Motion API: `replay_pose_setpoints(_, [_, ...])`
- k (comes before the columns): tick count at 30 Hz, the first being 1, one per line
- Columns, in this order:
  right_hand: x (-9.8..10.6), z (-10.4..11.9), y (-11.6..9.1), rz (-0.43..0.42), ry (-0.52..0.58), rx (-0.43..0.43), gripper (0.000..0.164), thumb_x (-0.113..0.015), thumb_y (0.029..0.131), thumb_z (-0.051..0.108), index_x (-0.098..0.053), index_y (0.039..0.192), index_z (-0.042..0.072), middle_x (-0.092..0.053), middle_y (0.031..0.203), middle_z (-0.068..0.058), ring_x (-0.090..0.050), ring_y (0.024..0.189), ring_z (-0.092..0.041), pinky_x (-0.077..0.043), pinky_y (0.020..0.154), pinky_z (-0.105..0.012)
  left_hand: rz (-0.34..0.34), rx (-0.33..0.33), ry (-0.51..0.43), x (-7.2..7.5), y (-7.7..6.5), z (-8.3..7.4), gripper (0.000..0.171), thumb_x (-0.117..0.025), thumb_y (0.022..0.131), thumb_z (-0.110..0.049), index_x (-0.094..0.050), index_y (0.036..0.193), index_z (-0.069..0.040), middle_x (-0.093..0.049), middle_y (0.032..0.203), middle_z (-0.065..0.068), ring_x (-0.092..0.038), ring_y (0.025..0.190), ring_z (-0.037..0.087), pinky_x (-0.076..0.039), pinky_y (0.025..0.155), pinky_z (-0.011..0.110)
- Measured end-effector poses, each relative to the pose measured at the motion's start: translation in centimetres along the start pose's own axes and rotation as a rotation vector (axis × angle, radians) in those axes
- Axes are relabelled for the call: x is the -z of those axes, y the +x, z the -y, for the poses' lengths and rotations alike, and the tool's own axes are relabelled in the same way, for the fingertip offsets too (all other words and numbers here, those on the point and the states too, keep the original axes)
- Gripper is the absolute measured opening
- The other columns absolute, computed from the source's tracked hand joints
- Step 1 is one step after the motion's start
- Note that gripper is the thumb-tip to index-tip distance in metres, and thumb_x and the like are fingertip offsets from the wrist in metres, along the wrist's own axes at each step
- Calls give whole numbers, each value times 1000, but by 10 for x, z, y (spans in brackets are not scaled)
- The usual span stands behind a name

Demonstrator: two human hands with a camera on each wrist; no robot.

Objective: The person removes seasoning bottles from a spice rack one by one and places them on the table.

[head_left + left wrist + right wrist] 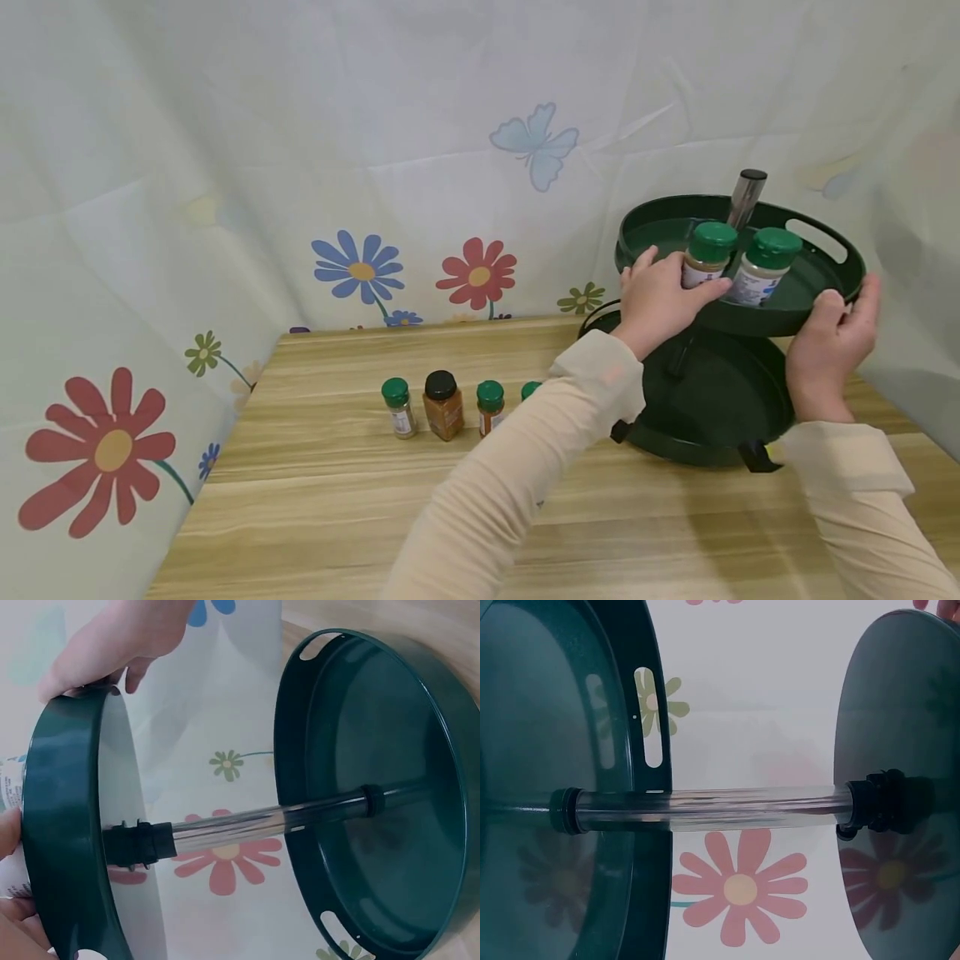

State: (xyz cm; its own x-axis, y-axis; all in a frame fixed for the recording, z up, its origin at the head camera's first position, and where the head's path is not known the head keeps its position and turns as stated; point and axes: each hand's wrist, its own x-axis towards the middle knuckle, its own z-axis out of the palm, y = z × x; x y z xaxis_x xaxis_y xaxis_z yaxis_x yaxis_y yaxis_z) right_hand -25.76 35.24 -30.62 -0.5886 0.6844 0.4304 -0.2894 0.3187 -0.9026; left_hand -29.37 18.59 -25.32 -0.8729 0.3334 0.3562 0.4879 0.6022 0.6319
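My left hand [663,296] is at the near left of the dark green upper tray [667,208], holding a green-capped spice jar [705,258] between thumb and fingers. Just right of it in the tray stands another green-capped jar [759,271]. My right hand [832,350] grips the tray's right rim, its thumb over the edge. A clear post [229,829] joins the upper tray to the wider lower tray [705,404], whose visible floor carries nothing. Fingers of the left hand [11,889] touch the jar's white label in the left wrist view.
Several spice jars stand in a row left of the stand on the wooden table [315,500]: a green-capped one [399,408], a black-capped one [443,406] and a reddish one [491,408]. My left sleeve partly covers another green cap [530,389]. Flowered cloth [420,167] hangs behind.
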Motion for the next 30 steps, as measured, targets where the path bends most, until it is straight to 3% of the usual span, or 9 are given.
replay_pose_setpoints(7, [1, -2, 0, -1, -30, -16, 54, -27, 90, 16, -17, 143, 16, -18, 148, 5, -14, 128, 0, -10, 102, -9, -24, 32, -98, 0, 0, 0, 46, -57, 83, -48, -51, 121, -22, -57, 118, -12, -30, 126, 7, -19, 108, 40])
replay_pose_setpoints(17, [1, 6, -4, -11, -54, -28, 54, -27, 90, 17, -17, 142, 11, -17, 149, 1, -12, 128, 0, -8, 102, -9, -93, -25, -236, 5, -1, 1, 38, -59, 83, -44, -54, 111, -19, -60, 106, -10, -50, 102, 2, -31, 98, 34])
replay_pose_setpoints(26, [1, 1, 0, -10, -61, -40, 54, -28, 90, 18, -17, 143, 13, -17, 149, 3, -12, 128, 0, -9, 102, -9, -126, 9, -442, 9, -7, -1, 37, -61, 82, -40, -51, 112, -19, -59, 110, -11, -50, 103, 3, -45, 88, 31])
replay_pose_setpoints(30, [2, -2, 2, -9, -54, -32, 54, -28, 90, 18, -18, 143, 14, -18, 148, 3, -13, 128, 0, -9, 102, -9, -123, -8, -511, 12, -11, 1, 38, -60, 83, -39, -49, 114, -19, -57, 113, -9, -50, 105, 3, -45, 89, 32])
